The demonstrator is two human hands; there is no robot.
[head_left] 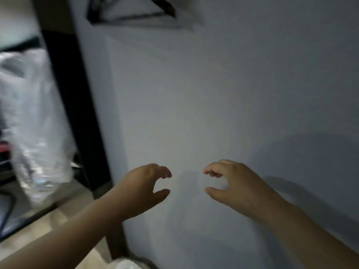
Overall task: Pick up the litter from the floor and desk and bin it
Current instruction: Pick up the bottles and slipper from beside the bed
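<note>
Bare arms reaching from the lower corners toward a pale wall [213, 84], left hand [144, 188] and right hand [233, 183] at lower centre, fingers loosely hooked, gripping nothing — blurred clear plastic bag [37, 123] at frame left, long axis upright, litter or liner unclear.

Two bare hands are in view, a left hand [143, 188] and a right hand [236, 184]. One black clothes hanger [134, 16] shows on the one grey wall [233, 84]. There is one clear plastic bag [35, 123], one dark upright post [71, 105], and one pale, blurred plastic item [123, 264] at the bottom edge.
</note>
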